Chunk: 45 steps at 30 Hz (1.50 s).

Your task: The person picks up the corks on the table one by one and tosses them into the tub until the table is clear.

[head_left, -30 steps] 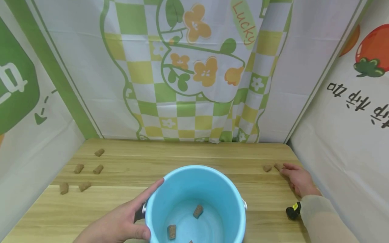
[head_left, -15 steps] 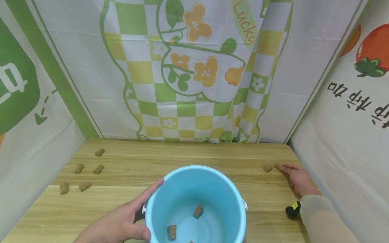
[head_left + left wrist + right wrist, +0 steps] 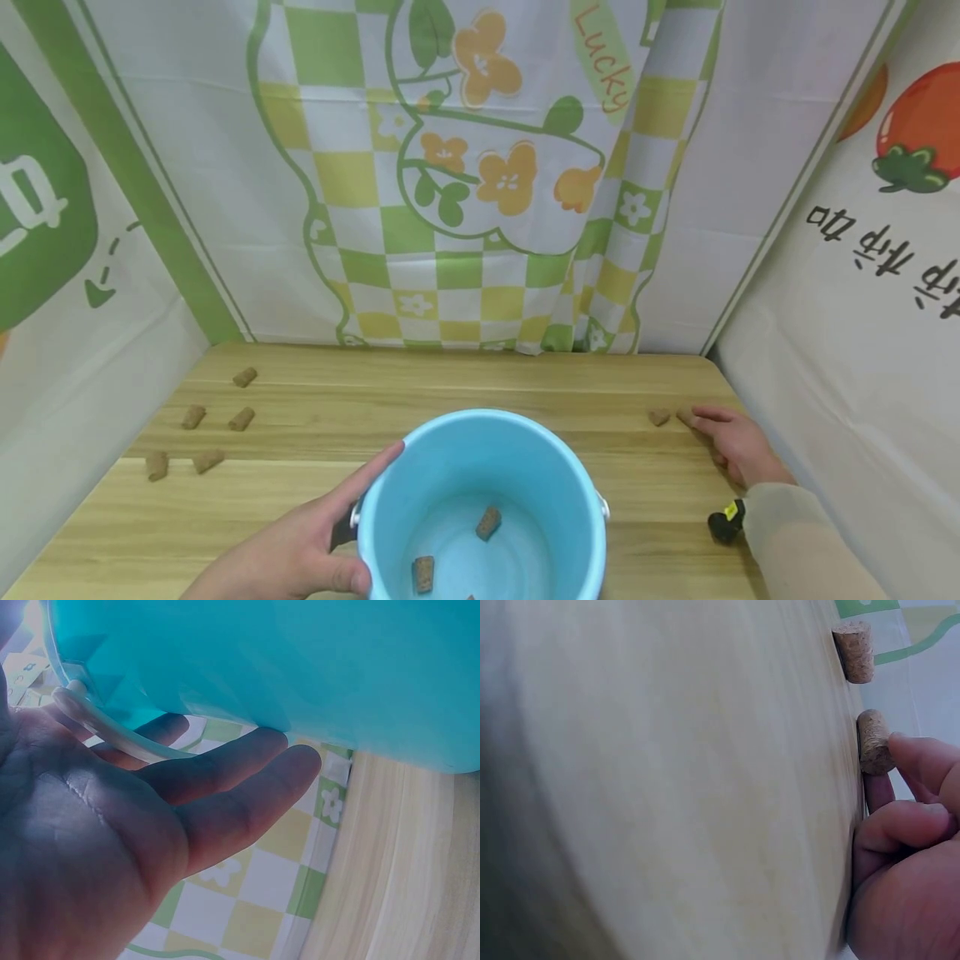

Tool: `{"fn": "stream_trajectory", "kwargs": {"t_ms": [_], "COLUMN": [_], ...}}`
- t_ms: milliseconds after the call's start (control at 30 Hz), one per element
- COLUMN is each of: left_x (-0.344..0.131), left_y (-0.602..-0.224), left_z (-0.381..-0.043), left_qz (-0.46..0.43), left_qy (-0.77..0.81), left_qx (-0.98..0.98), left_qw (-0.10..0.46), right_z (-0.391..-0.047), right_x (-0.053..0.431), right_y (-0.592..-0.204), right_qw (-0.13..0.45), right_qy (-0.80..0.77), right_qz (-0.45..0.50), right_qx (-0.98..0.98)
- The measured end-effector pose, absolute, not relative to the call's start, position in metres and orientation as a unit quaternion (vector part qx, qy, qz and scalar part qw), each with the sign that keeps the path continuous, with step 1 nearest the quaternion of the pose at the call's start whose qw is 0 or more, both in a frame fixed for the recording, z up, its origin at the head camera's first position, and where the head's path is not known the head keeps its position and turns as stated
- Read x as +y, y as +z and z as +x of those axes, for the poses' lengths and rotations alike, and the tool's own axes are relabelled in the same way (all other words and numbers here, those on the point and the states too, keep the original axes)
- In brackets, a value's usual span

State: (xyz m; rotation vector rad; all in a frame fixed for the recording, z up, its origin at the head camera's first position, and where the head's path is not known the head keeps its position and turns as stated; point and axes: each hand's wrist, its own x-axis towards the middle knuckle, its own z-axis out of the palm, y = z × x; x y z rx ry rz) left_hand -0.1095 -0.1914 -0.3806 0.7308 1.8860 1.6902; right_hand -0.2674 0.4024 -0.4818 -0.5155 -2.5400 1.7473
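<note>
Ten corks are visible in all, three inside the bucket (image 3: pixel 480 450) and seven around it on the desk (image 3: pixel 450 379). The one light-blue bucket, cut off by the lower edge of the head view, contains one cork (image 3: pixel 489 523) lying slantwise on its floor, a second (image 3: pixel 423 575) nearer its left wall, and a third of which only a tip (image 3: pixel 471 597) shows. Well to the left of the bucket lie five loose corks (image 3: pixel 242 419), spaced apart: one farthest back, then two, then two more nearer the front. To the right of the bucket, and farther back, lie the other two: the inner cork (image 3: pixel 659 417) untouched, and just beside it the outer cork (image 3: pixel 685 416), touched by the right hand (image 3: pixel 742 450). That hand's fingertips meet the cork, but I cannot tell whether they pinch it. The left hand (image 3: pixel 300 537) is spread against the bucket's left side, its fingers extended and touching the outer wall. The two hands are well apart. One white handle (image 3: pixel 112 735) hangs along the bucket's outside, near the left hand's fingers. One small black device (image 3: pixel 726 525) with a yellow label sits at the right wrist, right of the bucket. One checked, flowered curtain (image 3: pixel 457 275) hangs behind the bucket, beyond the desk.
</note>
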Motion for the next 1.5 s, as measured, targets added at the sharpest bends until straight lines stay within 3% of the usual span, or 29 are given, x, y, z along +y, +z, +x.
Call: {"fn": "stream_trajectory", "kwargs": {"t_ms": [533,967,1500], "left_x": [-0.191,-0.194,-0.193], "left_y": [-0.379,-0.382,-0.381], "left_z": [-0.109,-0.109,-0.110], "left_qz": [0.295,0.268,0.278], "left_qy": [0.619,0.599,0.601], "left_qx": [0.688,0.715,0.711], "left_qw": [0.238,0.241,0.237], "right_z": [-0.265,-0.252,-0.244], "right_x": [0.408,0.430,0.440], "right_y": [-0.482,-0.472,-0.467], "right_qw": [0.010,-0.092,-0.112], "right_qy": [0.669,0.899,0.952], "right_qz": [-0.181,-0.129,-0.120], "right_qx": [-0.721,-0.409,-0.258]}}
